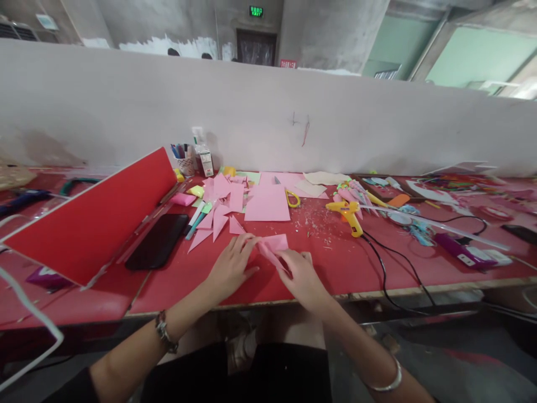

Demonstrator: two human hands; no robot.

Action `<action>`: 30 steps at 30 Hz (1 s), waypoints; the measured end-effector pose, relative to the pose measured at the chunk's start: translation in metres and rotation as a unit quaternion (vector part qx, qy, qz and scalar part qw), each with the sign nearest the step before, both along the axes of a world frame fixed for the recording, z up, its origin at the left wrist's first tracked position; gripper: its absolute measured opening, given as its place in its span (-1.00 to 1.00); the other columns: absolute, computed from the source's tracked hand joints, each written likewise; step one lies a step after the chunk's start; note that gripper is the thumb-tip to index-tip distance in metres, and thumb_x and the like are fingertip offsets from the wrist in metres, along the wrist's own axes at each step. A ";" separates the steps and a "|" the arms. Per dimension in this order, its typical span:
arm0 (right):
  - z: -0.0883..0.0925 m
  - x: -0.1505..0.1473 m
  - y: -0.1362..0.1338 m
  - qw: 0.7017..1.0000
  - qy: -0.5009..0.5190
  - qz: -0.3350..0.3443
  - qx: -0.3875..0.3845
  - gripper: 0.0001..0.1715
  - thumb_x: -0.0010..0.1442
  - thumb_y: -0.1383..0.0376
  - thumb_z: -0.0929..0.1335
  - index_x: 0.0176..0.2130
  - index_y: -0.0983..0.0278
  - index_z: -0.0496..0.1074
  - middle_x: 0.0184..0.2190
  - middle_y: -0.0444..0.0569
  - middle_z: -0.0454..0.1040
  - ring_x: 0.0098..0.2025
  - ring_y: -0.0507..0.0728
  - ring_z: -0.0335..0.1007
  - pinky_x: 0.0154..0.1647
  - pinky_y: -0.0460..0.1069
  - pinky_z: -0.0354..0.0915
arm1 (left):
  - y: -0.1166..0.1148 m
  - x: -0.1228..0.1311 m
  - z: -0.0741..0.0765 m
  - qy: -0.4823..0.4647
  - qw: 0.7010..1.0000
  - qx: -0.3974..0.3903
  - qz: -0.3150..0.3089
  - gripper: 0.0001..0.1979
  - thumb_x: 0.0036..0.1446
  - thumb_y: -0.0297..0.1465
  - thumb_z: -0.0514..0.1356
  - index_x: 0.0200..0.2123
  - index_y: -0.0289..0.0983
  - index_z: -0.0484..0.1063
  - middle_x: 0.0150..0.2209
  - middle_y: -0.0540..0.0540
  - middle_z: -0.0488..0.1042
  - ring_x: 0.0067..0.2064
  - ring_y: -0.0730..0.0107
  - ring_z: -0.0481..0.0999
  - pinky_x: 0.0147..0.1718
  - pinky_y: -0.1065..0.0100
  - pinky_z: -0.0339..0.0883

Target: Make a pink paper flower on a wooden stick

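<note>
Between my hands, a small sheet of pink paper (274,244) is partly folded, with one flap raised, just over the red tabletop. The fingertips of my left hand (231,264) hold its left edge, with the thumb lower and a little apart. On the right side, my right hand (302,278) has its fingers closed on the paper's lower right edge. A small pink triangle (236,225) lies just beyond my left fingers. Farther back is a larger pink sheet (267,204), beside a pile of cut and folded pink pieces (221,193).
Yellow-handled scissors (292,198) lie partly over the pink sheets. A yellow glue gun (347,215) with a black cord rests to the right. At left are a black phone (158,240), markers (195,221) and a tilted red board (100,215). A pale partition (251,123) stands behind.
</note>
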State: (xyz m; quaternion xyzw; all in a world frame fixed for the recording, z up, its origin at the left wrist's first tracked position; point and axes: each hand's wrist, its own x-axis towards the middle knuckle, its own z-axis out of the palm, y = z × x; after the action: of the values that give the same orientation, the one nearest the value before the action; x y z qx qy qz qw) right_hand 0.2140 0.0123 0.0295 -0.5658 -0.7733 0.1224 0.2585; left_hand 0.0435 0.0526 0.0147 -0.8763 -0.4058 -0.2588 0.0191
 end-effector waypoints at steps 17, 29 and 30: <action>0.056 0.020 0.076 0.988 -0.056 0.142 0.023 -0.46 -0.03 0.46 0.28 -0.02 0.18 0.30 0.09 0.09 0.02 0.16 0.21 -0.10 0.10 0.14 -0.05 | 0.083 -0.018 0.048 -0.273 0.937 -0.119 -0.182 -0.76 -0.41 -0.68 -0.10 -0.62 -0.29 0.21 -0.24 -0.10 0.36 -0.17 0.36 0.34 -0.16 0.27 0.19; 0.006 0.006 0.119 0.942 0.318 0.102 0.040 -0.79 -0.05 0.20 0.31 -0.55 0.31 0.40 -0.47 -0.07 0.39 -0.36 0.05 0.30 -0.29 -0.04 0.21 | 0.087 -0.005 0.015 -0.377 0.911 -0.157 -0.049 -0.93 -0.15 -0.38 0.08 -0.55 -0.27 0.26 -0.37 -0.06 0.34 -0.28 0.37 0.34 -0.29 0.35 0.23; 0.005 0.006 0.119 0.938 0.334 0.091 0.021 -0.78 -0.07 0.19 0.32 -0.57 0.31 0.39 -0.48 -0.08 0.40 -0.36 0.06 0.30 -0.30 -0.05 0.21 | 0.087 -0.004 0.015 -0.384 0.911 -0.147 -0.040 -0.88 -0.13 -0.35 0.09 -0.60 -0.27 0.24 -0.44 -0.04 0.32 -0.34 0.40 0.33 -0.33 0.37 0.22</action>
State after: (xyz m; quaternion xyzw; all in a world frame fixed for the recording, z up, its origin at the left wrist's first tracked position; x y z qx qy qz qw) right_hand 0.2204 0.1309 0.0350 -0.4138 -0.6933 0.3112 0.5013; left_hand 0.0393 0.1396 0.0300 -0.7177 -0.3798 -0.5135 -0.2774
